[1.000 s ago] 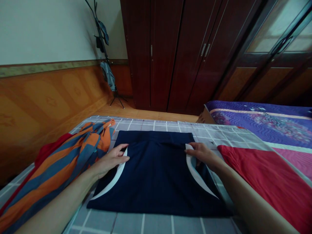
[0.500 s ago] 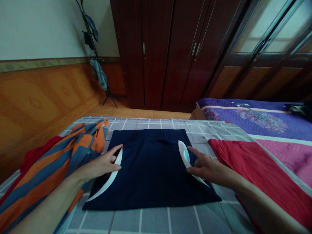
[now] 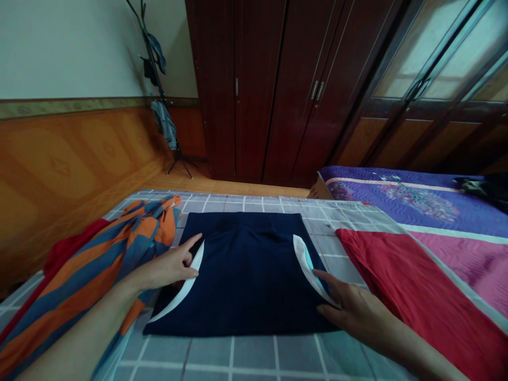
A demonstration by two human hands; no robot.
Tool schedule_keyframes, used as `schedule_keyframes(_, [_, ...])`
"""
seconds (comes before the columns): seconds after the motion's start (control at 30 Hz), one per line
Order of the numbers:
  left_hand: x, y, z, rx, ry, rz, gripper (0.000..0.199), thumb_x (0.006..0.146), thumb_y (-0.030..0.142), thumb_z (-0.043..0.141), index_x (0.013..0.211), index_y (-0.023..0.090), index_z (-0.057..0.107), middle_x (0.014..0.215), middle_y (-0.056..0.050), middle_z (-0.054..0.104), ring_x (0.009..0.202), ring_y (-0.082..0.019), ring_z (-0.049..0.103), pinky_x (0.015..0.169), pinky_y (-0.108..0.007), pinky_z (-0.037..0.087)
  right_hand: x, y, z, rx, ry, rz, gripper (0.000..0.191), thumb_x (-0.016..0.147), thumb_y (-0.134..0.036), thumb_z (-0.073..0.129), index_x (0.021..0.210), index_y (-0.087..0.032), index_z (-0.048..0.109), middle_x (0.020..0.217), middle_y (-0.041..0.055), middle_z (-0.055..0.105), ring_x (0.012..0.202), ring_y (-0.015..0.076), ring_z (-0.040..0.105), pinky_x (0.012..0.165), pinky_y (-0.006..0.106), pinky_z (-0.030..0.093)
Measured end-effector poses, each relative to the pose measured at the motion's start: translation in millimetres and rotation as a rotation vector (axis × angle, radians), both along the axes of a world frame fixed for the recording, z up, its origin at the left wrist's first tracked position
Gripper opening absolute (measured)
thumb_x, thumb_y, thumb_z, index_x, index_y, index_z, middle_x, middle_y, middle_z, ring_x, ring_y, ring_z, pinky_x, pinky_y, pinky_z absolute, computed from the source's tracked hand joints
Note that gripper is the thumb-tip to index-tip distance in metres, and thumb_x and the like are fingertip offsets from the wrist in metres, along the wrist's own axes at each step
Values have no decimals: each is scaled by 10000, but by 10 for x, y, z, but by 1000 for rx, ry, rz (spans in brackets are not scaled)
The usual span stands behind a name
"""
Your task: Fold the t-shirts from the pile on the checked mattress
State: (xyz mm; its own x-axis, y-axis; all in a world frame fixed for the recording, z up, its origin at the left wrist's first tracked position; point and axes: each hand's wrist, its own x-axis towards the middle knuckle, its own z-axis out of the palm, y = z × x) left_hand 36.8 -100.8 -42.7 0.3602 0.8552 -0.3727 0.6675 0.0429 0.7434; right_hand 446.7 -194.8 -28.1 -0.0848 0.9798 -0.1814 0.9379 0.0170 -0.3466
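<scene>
Across the near middle of the head view, we see the navy garment [image 3: 250, 275] lying flat on the checked sheet [image 3: 210, 360], its wide edge near us and its narrower edge far. Curved white trim runs down both sides, the left trim [image 3: 174, 301] and the right trim [image 3: 304, 259].

Our left hand [image 3: 169, 264] is partly open at the garment's left side, thumb and forefinger spread apart beside the left trim, with nothing pinched between them. Our right hand [image 3: 349, 304] is also partly open, forefinger reaching to the right trim and thumb lower, over the navy cloth; we cannot tell whether either hand's curled fingers touch cloth underneath.

To the left lie the orange-and-blue striped cloth [image 3: 130, 238] and a dark red cloth [image 3: 75, 241]; to the right, a bright red cloth [image 3: 416, 286]. Farther off we see the purple bedding [image 3: 397, 185] at right, the wardrobe [image 3: 254, 95] and, at left, the coat stand [image 3: 153, 58].
</scene>
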Motion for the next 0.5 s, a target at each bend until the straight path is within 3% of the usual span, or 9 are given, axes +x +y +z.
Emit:
schedule_keyframes(0.13, [178, -48, 194, 465, 220, 99, 718, 809, 392, 581, 1451, 240, 297, 1068, -58, 619, 910, -239, 607, 836, -348, 442, -128, 209, 158, 178, -109, 127, 515, 806, -391, 558, 1274, -177, 554, 1136, 150, 648, 1011, 333, 620, 853, 478, 484])
schedule_keyframes(0.23, [500, -38, 233, 644, 236, -102, 512, 894, 364, 487, 1384, 231, 427, 1353, -78, 503, 1234, -263, 464, 1053, -388, 327, -409, 499, 204, 379, -46, 323, 469, 858, -338, 512, 1296, -170, 530, 1330, 148, 530, 1192, 304, 521, 978, 480, 434])
schedule_keyframes(0.37, [892, 119, 18, 746, 333, -407, 498, 927, 330, 452, 1408, 217, 388, 1527, -44, 283, 1407, -231, 215, 1153, -420, 162, -776, 890, -7, 470, -75, 523, 527, 881, -277, 496, 1383, -133, 432, 1475, 136, 348, 1354, 281, 320, 1091, 481, 308])
schedule_keyframes(0.5, [994, 276, -220, 762, 428, -454, 592, 938, 380, 422, 1476, 229, 225, 1553, -27, 196, 1433, -220, 116, 1165, -457, 74, -864, 1101, -283, 379, -135, 577, 634, 911, -443, 459, 1432, -98, 346, 1494, 142, 290, 1384, 288, 242, 1118, 495, 247])
